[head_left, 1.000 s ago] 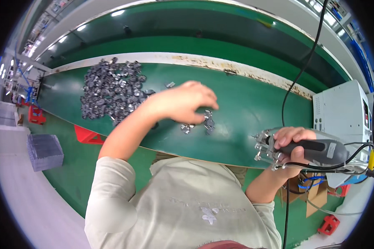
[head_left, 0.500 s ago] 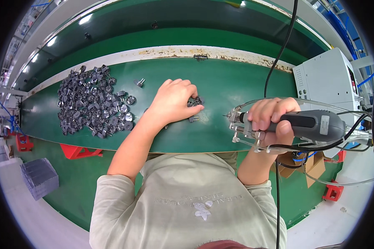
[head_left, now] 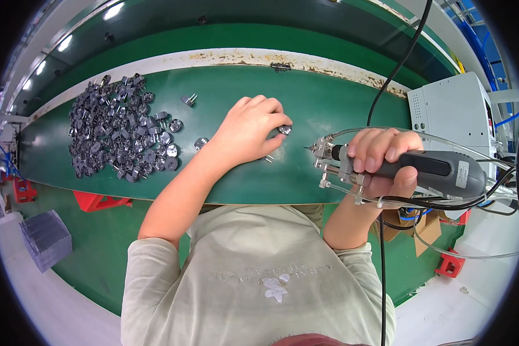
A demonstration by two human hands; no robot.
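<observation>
Between the thumb and forefinger of my left hand point(head_left: 249, 128) is a small round black plug part point(head_left: 284, 130), its shiny face turned to the right. Under the same wrist, metal pins of another part point(head_left: 267, 158) stick out, the rest hidden by the hand. A single round part point(head_left: 200, 143) lies just left of my forearm. My right hand point(head_left: 383, 158) is wrapped round a dark grey handheld power tool point(head_left: 458, 173). Its thin metal tip point(head_left: 308, 148) points left toward the held part, with a gap between. Metal fittings and clear tubes surround the tool's front.
A large heap of black plug parts point(head_left: 118, 130) covers the left of the green bench point(head_left: 305, 190); one pinned part point(head_left: 188, 100) lies apart. A grey machine point(head_left: 450, 109) stands at the right. A black cable point(head_left: 401, 60) hangs beside the tool. Cardboard boxes point(head_left: 427, 236) sit below.
My left hand has turned and drawn up a plug part, now showing its shiny face. The tool in my right hand stays nearly in place. The whole view has shifted slightly.
</observation>
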